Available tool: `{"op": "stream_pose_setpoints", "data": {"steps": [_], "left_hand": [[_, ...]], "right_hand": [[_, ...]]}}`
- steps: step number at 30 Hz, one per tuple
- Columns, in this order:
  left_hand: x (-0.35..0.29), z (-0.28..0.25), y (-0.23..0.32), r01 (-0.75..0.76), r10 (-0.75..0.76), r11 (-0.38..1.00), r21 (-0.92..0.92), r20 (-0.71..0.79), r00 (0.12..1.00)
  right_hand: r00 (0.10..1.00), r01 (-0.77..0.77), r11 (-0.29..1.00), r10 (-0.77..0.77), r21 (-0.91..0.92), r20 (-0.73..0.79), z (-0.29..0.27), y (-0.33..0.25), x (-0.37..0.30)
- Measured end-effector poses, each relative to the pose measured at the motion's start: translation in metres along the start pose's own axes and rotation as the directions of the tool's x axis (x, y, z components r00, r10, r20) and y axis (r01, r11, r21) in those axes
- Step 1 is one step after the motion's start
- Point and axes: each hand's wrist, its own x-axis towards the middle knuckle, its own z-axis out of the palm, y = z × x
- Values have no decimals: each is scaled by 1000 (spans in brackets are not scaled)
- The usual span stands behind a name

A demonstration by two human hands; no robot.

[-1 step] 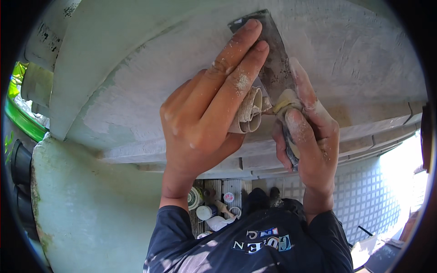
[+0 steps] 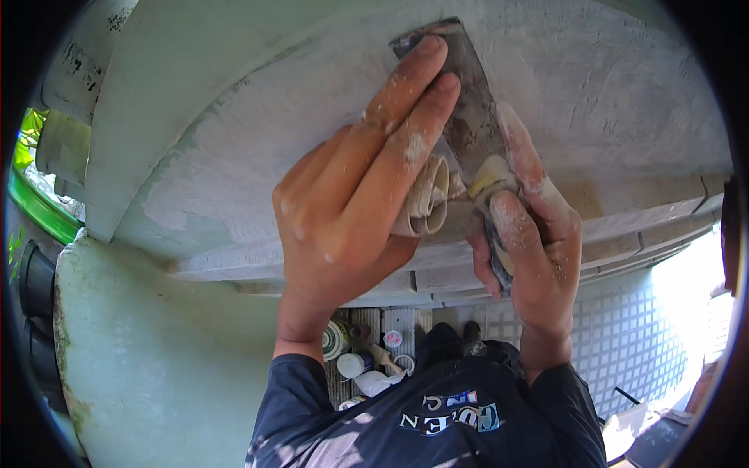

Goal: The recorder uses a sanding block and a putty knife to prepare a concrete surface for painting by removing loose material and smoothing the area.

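Observation:
My right hand is closed round the handle of a putty knife, its index finger stretched along the edge of the blade. The broad grey blade, stained and worn, points up and lies against or close to the pale, plastered surface. Two outstretched fingers of my left hand press on the blade near its far end. A rolled, dusty beige sheet that looks like sandpaper is tucked in the left palm. The left hand's other fingers are partly hidden. White dust coats both hands.
Ledges run below the plastered surface. A pale green wall stands at left, with black pots beyond it. Below, a white container and other tubs stand on wooden slats near my feet. Grey checkered flooring lies at right.

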Motion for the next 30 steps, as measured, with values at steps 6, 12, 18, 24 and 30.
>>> {"op": "stream_pose_setpoints", "data": {"steps": [6, 12, 18, 24, 30], "left_hand": [[-2, 1, -2, -25, 25, 1000, 11, 14, 1000], [-7, 3, 0, -14, 13, 1000, 9, 43, 999], [1, 2, -1, -36, 35, 998, 45, 27, 999], [10, 5, -3, -49, 50, 998, 35, -19, 999], [1, 2, 4, -51, 48, 996, 77, 47, 998]], "right_hand": [[999, -42, 999, 41, -8, -18, 0, -2, -7], [1000, 24, 999, -24, -39, -9, -4, 5, -5], [999, 33, 997, -35, -64, -30, -2, -1, 2], [999, -30, 999, 28, -39, -45, -4, -8, 2], [996, -77, 997, 78, 31, -49, -1, -3, -6]]}}
